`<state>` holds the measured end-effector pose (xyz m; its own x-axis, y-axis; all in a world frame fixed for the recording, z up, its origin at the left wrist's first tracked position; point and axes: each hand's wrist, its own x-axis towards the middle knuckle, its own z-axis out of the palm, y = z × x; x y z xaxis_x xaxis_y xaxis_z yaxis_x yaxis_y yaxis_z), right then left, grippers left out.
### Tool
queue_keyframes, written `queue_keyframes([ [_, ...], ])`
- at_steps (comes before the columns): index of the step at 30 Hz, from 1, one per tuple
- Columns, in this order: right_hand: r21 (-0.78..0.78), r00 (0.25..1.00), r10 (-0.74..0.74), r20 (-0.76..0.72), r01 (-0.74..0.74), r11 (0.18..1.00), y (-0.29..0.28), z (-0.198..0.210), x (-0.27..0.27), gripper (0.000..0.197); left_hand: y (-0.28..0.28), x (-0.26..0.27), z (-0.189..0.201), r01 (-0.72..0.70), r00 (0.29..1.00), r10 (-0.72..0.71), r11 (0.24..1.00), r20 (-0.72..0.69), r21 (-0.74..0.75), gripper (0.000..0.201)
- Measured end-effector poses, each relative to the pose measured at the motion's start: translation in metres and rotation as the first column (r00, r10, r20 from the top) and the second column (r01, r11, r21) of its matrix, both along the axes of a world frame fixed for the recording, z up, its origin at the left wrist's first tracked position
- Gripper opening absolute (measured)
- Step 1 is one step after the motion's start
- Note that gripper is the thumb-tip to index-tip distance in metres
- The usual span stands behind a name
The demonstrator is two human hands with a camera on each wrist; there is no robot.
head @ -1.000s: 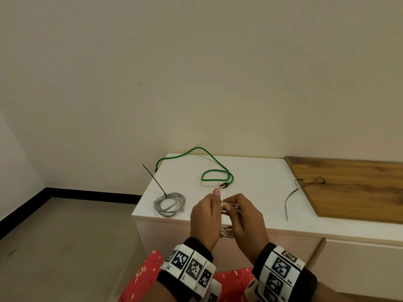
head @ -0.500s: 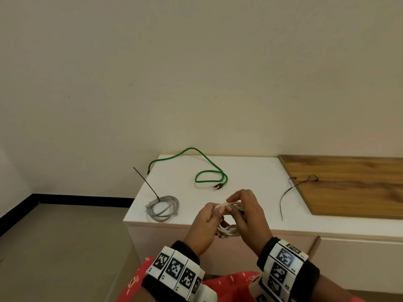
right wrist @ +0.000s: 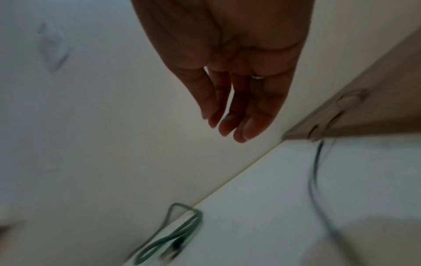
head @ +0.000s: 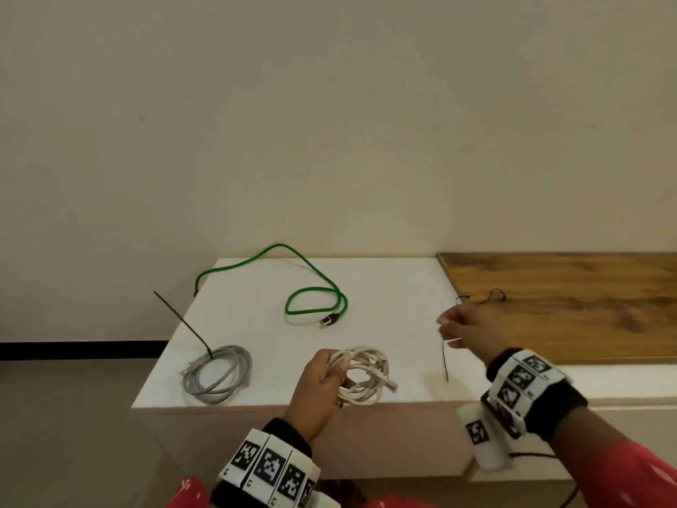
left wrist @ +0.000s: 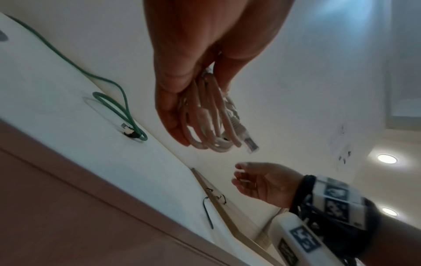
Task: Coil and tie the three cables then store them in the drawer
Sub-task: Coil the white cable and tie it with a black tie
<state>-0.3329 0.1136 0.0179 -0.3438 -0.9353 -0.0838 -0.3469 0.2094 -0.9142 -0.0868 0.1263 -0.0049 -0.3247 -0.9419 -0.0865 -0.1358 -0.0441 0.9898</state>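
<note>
My left hand (head: 322,375) grips a coiled white cable (head: 361,379) just above the front of the white cabinet top (head: 384,287); in the left wrist view its loops (left wrist: 212,122) hang from my curled fingers. My right hand (head: 454,328) hovers with relaxed, straight fingers (right wrist: 227,122) holding nothing, right over a loose black tie (head: 444,361). A green cable (head: 315,302) lies uncoiled at the back. A grey cable (head: 216,375) lies coiled at the front left, with a black tie standing up from it.
A wooden board (head: 571,302) covers the right part of the top, and one end of the black tie lies on its left edge. The wall stands right behind. Bare floor (head: 73,416) lies to the left of the cabinet.
Both hands were together on the white cable. My right hand has let go and moved right, over the black tie. My left hand alone holds the coil.
</note>
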Motion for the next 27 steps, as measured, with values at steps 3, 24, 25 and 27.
queue_keyframes([
  [3,0.18,0.967,-0.19,-0.167,0.219,0.959,-0.033,-0.014,-0.066,0.022,-0.013,-0.003,-0.01,-0.007,1.0,0.007,1.0,0.002,0.01,0.013],
  [24,0.317,0.819,-0.363,-0.443,0.522,0.792,-0.12,-0.043,-0.124,0.036,-0.06,-0.001,-0.051,-0.13,0.991,0.129,0.989,0.018,0.074,0.011],
  [25,0.322,0.819,-0.385,-0.426,0.534,0.781,-0.12,-0.04,-0.119,0.037,-0.059,-0.001,-0.051,-0.131,0.991,0.13,0.988,0.017,0.08,0.011],
  [27,0.367,0.829,-0.338,-0.445,0.513,0.776,-0.116,-0.037,-0.112,0.034,-0.058,0.0,-0.051,-0.132,0.991,0.132,0.988,0.014,0.085,0.01],
])
